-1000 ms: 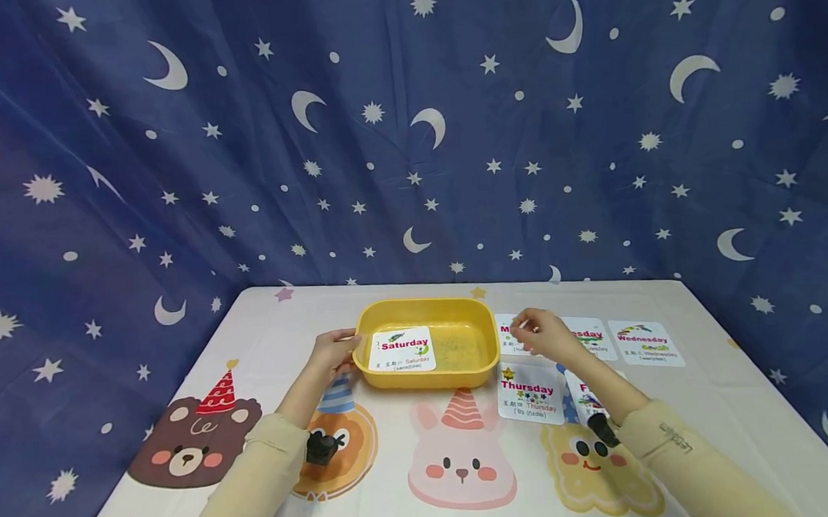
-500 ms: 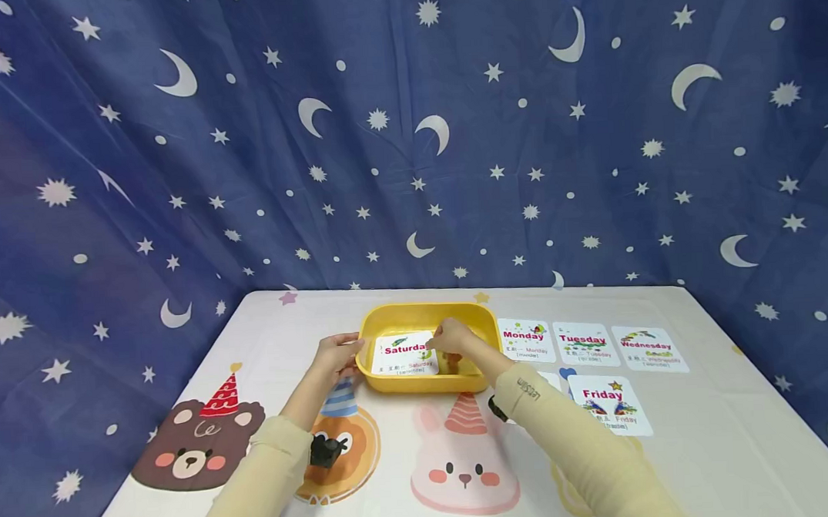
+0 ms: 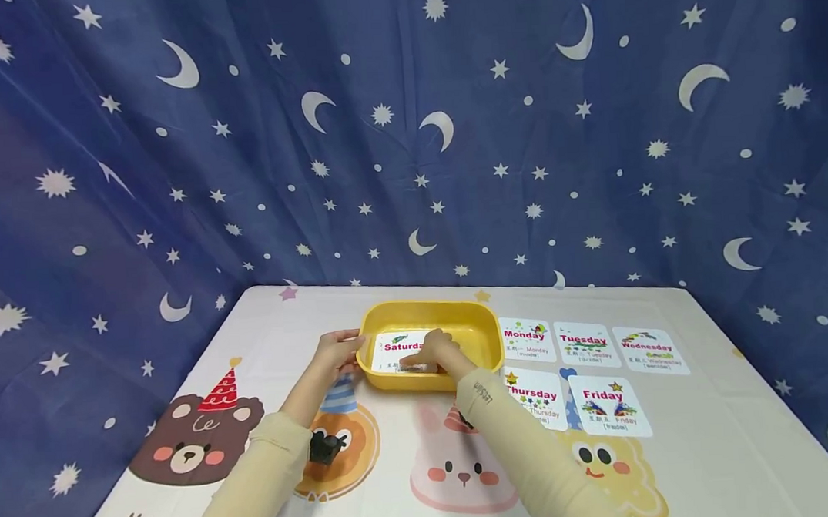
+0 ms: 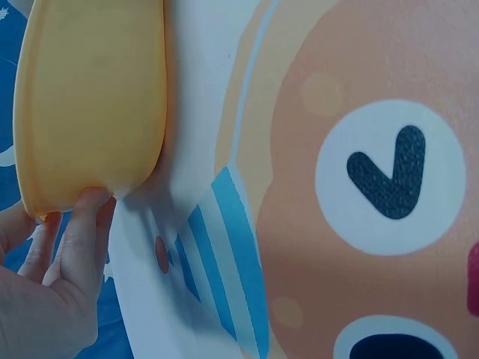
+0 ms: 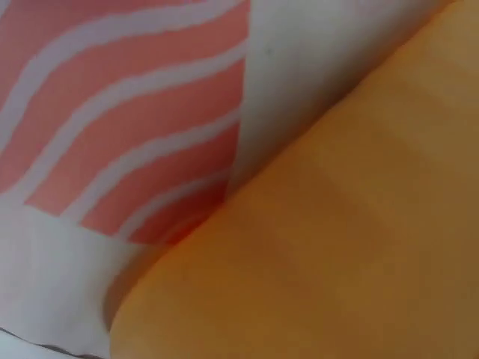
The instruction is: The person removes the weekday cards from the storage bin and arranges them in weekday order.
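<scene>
In the head view a yellow plastic tray [image 3: 487, 340] stands near the back of the table. A white card printed "Saturday" [image 3: 393, 349] lies in its left part. My left hand [image 3: 336, 353] grips the tray's left end by the rim. The left wrist view shows that hand [image 4: 63, 277] with its fingertips against the tray's yellow wall [image 4: 97, 97]. Reaching in over the front rim, my right hand [image 3: 442, 352] is on the card and covers its right side; I cannot tell whether its fingers pinch it. The right wrist view shows only the tray's outer wall [image 5: 337, 247] and the cloth.
Right of the tray lie a Monday card [image 3: 526, 340], a Tuesday card [image 3: 584, 345] and a Wednesday card [image 3: 650, 350]. In front of them are a Thursday card [image 3: 538, 396] and a Friday card [image 3: 610, 406]. A cartoon-printed cloth [image 3: 389, 483] covers the table; a starry blue curtain [image 3: 410, 174] hangs behind.
My right hand has moved left from over the Monday card into the tray and onto the Saturday card. The Friday card now lies uncovered. My left hand has stayed on the tray's rim.
</scene>
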Motion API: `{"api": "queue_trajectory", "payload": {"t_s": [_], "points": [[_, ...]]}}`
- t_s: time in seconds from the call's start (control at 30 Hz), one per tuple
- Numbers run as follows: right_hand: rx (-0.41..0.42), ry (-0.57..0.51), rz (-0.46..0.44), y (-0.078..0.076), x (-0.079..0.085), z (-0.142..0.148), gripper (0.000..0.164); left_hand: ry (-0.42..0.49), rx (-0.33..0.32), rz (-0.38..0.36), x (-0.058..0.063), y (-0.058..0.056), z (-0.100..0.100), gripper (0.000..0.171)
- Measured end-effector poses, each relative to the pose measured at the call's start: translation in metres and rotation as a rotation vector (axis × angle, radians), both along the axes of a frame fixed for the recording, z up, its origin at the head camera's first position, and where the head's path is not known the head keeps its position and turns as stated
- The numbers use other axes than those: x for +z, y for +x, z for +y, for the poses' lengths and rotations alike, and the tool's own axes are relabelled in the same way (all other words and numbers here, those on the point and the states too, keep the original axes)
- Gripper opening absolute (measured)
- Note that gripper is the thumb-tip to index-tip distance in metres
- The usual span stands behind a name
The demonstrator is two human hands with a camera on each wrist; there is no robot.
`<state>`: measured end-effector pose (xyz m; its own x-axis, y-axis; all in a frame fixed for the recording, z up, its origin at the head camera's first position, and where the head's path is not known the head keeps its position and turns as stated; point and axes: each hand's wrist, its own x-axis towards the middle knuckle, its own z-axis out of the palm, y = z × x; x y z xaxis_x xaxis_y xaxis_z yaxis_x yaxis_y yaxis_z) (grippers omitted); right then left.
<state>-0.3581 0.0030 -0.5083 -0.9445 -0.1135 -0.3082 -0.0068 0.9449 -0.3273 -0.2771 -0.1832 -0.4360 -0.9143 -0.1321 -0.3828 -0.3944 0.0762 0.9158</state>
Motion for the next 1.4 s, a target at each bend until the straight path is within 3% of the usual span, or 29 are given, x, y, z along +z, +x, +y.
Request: {"api": "queue_trajectory", "payload": {"t_s": [0.13, 0.23, 0.33, 0.53, 0.7, 0.77, 0.9, 0.97, 1.03, 1.17, 1.23, 1.3, 1.37, 1.4], "points": [[-0.074, 0.032, -0.012, 0.037, 0.041, -0.009, 0.101, -0.013, 0.007, -0.017, 0.0, 0.002, 0.001, 0.041], [-0.126, 0.026, 0.017, 0.051, 0.054, -0.01, 0.102, -0.001, 0.005, -0.001, 0.0, 0.001, 0.001, 0.042], [-0.122, 0.019, 0.038, 0.056, 0.058, -0.008, 0.091, 0.011, 0.001, 0.009, 0.001, 0.0, 0.001, 0.042], [-0.059, 0.027, 0.004, 0.05, 0.054, -0.003, 0.078, -0.015, 0.007, -0.01, 0.002, 0.0, 0.001, 0.041], [-0.108, -0.07, -0.04, 0.041, 0.046, -0.001, 0.076, -0.038, 0.015, -0.023, 0.002, -0.001, 0.0, 0.04], [-0.12, -0.114, -0.048, 0.024, 0.026, 0.002, 0.078, -0.045, 0.019, -0.027, 0.003, -0.001, 0.0, 0.04], [-0.062, -0.163, -0.007, -0.025, -0.039, 0.014, 0.077, -0.043, 0.014, -0.029, 0.003, -0.001, 0.0, 0.041], [-0.031, -0.247, -0.015, -0.038, -0.054, 0.021, 0.068, -0.032, 0.008, -0.025, 0.003, 0.0, 0.001, 0.041], [-0.037, -0.35, -0.092, -0.03, -0.039, 0.027, 0.054, -0.024, 0.006, -0.019, 0.003, 0.0, 0.001, 0.042], [-0.109, -0.586, -0.281, -0.003, 0.009, 0.035, 0.022, -0.013, 0.005, -0.02, 0.004, 0.0, 0.001, 0.042], [-0.087, -0.696, -0.315, -0.016, -0.005, 0.042, 0.021, -0.006, -0.001, -0.019, 0.004, 0.0, 0.002, 0.043], [-0.077, -0.804, -0.335, -0.046, -0.044, 0.05, 0.024, -0.002, 0.001, -0.02, 0.004, 0.0, 0.002, 0.043], [-0.07, -0.864, -0.326, -0.045, -0.042, 0.054, 0.028, 0.005, -0.003, -0.012, 0.004, -0.001, 0.002, 0.043], [-0.088, -0.855, -0.306, -0.033, -0.028, 0.053, 0.031, 0.006, -0.005, -0.01, 0.004, -0.001, 0.002, 0.043]]}}
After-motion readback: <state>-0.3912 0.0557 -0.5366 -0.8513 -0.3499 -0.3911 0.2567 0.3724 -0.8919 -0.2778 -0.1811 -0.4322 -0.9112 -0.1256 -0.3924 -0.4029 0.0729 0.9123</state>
